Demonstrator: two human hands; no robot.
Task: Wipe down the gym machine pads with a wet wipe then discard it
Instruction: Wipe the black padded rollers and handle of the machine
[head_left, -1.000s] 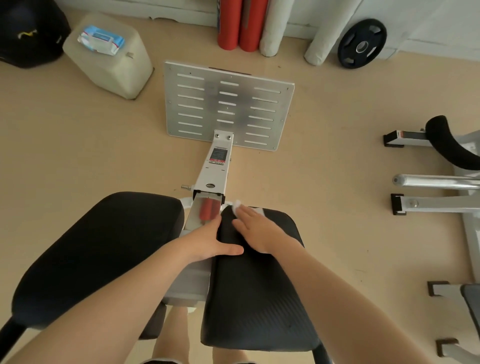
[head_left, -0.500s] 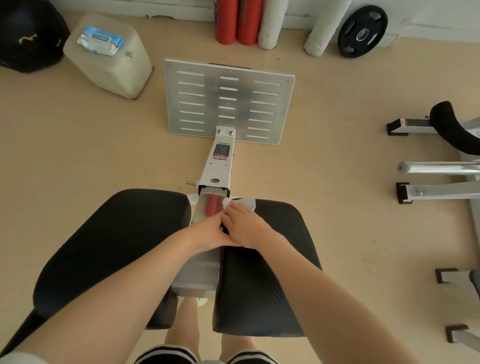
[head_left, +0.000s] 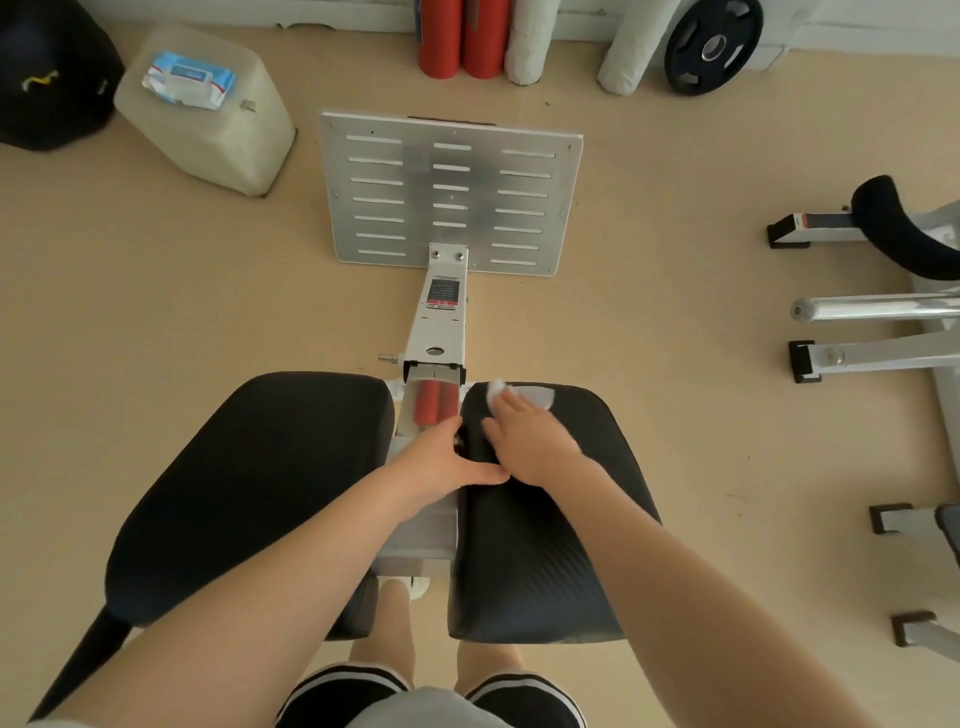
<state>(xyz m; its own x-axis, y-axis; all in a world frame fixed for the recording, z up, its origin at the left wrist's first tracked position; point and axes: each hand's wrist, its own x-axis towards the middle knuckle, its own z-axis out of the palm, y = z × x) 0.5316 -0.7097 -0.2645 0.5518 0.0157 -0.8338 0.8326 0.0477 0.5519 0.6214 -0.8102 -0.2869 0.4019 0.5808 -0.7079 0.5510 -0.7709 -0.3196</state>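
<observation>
Two black machine pads lie side by side below me, the left pad (head_left: 260, 467) and the right pad (head_left: 571, 545), with a metal frame between them. My right hand (head_left: 530, 441) lies flat on the far end of the right pad and presses a white wet wipe (head_left: 497, 388) against it. The wipe peeks out past the fingertips. My left hand (head_left: 441, 462) grips the inner edge of the right pad, thumb lying on top and fingers curled down into the gap.
A slotted metal footplate (head_left: 452, 192) stands ahead. A wipe pack (head_left: 189, 80) rests on a translucent container (head_left: 218, 135) at the far left, beside a black bag (head_left: 47, 73). Red rolls (head_left: 462, 36) and a weight plate (head_left: 714, 47) line the wall. Another machine's frame (head_left: 883, 312) stands on the right.
My right hand slid the wipe from the pad's inner edge back out across its far end. My left hand's thumb has spread out over the pad top.
</observation>
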